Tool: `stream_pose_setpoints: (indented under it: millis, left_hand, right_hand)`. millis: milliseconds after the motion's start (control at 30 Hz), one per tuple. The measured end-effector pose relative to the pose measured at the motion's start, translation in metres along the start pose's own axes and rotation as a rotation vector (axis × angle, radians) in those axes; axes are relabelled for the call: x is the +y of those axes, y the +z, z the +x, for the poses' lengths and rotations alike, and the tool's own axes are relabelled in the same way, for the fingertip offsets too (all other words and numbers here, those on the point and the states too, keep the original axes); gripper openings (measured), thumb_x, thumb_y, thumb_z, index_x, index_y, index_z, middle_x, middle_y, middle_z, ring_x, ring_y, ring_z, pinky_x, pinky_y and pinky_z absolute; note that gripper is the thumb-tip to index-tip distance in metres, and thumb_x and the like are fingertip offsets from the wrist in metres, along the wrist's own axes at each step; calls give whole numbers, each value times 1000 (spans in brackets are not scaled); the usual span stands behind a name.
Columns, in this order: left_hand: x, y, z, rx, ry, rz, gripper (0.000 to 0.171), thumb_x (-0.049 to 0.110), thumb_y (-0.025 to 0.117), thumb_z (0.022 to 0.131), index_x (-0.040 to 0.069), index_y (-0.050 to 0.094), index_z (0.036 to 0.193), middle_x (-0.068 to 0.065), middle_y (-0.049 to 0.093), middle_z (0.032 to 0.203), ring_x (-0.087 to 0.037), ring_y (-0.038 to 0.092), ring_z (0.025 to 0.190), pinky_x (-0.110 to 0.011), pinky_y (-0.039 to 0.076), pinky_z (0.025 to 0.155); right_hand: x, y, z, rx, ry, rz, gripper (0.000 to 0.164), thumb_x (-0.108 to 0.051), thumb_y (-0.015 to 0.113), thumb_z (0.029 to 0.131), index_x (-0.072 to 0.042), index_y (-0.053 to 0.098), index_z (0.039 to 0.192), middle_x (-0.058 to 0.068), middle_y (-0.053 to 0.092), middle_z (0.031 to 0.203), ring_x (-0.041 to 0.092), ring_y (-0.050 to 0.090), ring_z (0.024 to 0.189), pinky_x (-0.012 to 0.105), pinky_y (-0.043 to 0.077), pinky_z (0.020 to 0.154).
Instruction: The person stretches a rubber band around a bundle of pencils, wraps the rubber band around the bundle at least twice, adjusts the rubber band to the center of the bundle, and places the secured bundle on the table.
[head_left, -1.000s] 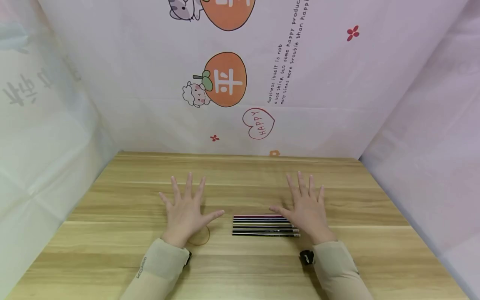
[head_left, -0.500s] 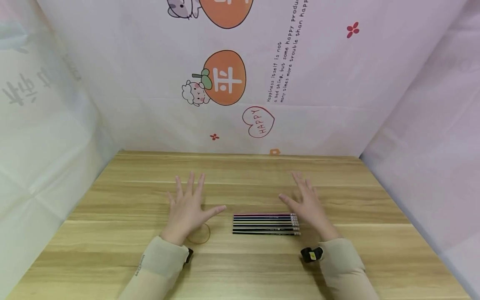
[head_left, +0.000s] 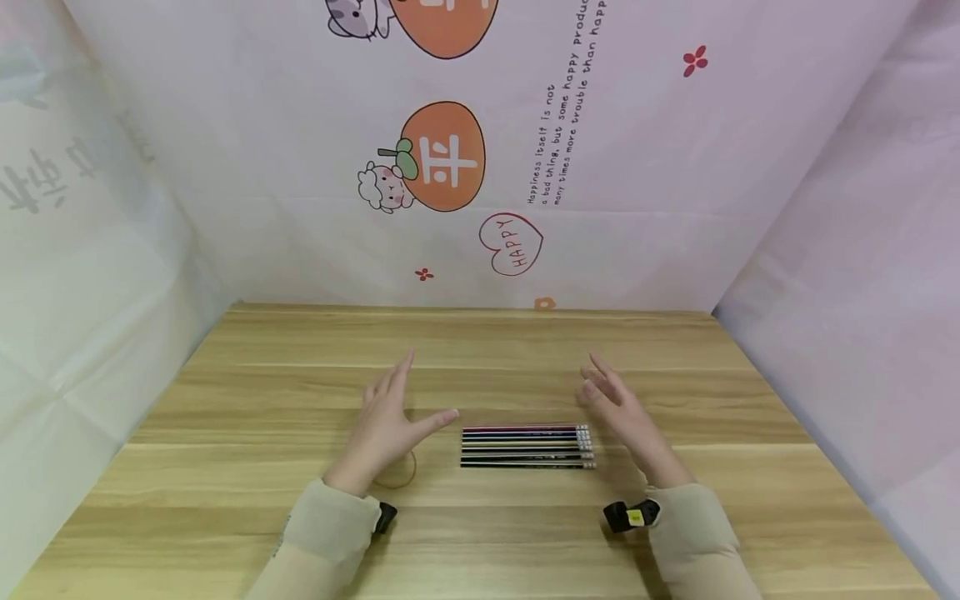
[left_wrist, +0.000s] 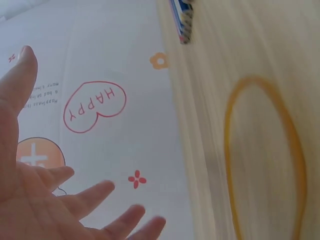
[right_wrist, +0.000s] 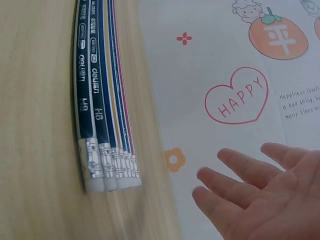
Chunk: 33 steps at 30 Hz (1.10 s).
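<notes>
Pencils [head_left: 523, 450] lying left-to-right, erasers [right_wrist: 95, 185] rightward

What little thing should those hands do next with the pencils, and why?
Maybe the left hand and right hand should come in and gently gather the pencils. Both hands look empty, the pencils lie side by side between them, and the rubber band lies on the table, not around the pencils.

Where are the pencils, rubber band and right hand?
Pencils [head_left: 525, 450]: head view, middle of the row.
Rubber band [left_wrist: 300, 175]: left wrist view, right side of the loop.
Right hand [right_wrist: 282, 202]: right wrist view, palm.
</notes>
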<state>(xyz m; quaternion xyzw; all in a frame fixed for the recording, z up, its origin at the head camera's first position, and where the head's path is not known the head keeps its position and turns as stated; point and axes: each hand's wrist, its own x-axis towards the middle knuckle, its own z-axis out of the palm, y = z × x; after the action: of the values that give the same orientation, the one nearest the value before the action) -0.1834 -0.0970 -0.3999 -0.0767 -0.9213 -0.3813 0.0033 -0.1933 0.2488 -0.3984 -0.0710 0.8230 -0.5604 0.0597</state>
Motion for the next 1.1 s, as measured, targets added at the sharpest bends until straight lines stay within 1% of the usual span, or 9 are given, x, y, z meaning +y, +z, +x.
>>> stream_pose_setpoints:
  millis: [67, 133, 200, 300, 367, 533, 767, 900, 1100]
  left_hand:
    - [2, 1, 0, -14, -12, -42, 113, 68, 71, 77, 28, 5, 160, -13, 19, 165, -49, 10, 149, -75, 19, 110]
    - [3, 2, 0, -26, -24, -92, 113, 66, 73, 77, 28, 7, 160, -13, 23, 163, -47, 14, 149, -73, 21, 111]
    - [4, 4, 0, -34, -29, -143, 113, 64, 75, 77, 26, 9, 160, -13, 28, 161, -46, 25, 146, -70, 28, 110]
    - [5, 9, 0, -48, -31, -202, 113, 60, 78, 76, 24, 12, 160, -12, 34, 158, -43, 39, 139, -65, 37, 108]
    - [5, 12, 0, -60, -34, -220, 112, 59, 79, 76, 23, 15, 160, -11, 37, 156, -42, 44, 135, -63, 40, 106]
    - [5, 21, 0, -109, -33, -204, 107, 60, 77, 77, 16, 23, 158, -9, 42, 153, -39, 42, 137, -61, 40, 106]
    - [7, 34, 0, -198, 1, -193, 101, 58, 77, 79, 10, 32, 155, -11, 46, 151, -38, 36, 143, -62, 33, 112]
    - [10, 41, 1, -235, 18, -196, 100, 57, 78, 78, 10, 33, 154, -12, 48, 149, -39, 34, 143, -61, 32, 113]
    - [12, 49, 2, -262, 36, -177, 100, 58, 78, 77, 9, 36, 153, -11, 48, 150, -39, 32, 141, -61, 33, 112]
  right_hand:
    - [0, -2, -3, -10, 13, 25, 67, -37, 40, 108, -13, 5, 160, 21, 25, 161, 46, 27, 146, 69, 15, 115]
    - [1, -3, -4, -28, 27, 40, 68, -39, 38, 108, -12, 4, 160, 22, 26, 160, 46, 29, 145, 69, 14, 115]
    - [3, -3, -5, -44, 40, 50, 68, -39, 37, 108, -12, 4, 160, 23, 27, 160, 47, 32, 143, 69, 14, 115]
    - [7, -3, -5, -61, 61, 60, 67, -40, 35, 108, -10, 5, 160, 25, 29, 158, 48, 37, 140, 68, 21, 114]
    - [9, -3, -5, -63, 69, 64, 67, -40, 36, 108, -8, 7, 159, 27, 32, 156, 49, 41, 136, 64, 28, 113]
    - [13, -1, -3, -56, 96, 55, 67, -39, 38, 108, -2, 13, 157, 29, 39, 151, 46, 49, 131, 56, 41, 109]
    - [21, 1, -3, -43, 107, 54, 64, -34, 46, 106, 2, 23, 154, 29, 47, 146, 44, 51, 130, 43, 48, 105]
    - [24, 0, -2, -28, 111, 68, 65, -32, 53, 103, 2, 27, 152, 29, 50, 142, 42, 52, 129, 35, 51, 102]
    - [29, -2, 0, -24, 124, 50, 68, -29, 60, 100, 0, 29, 153, 29, 47, 146, 39, 51, 131, 35, 51, 100]
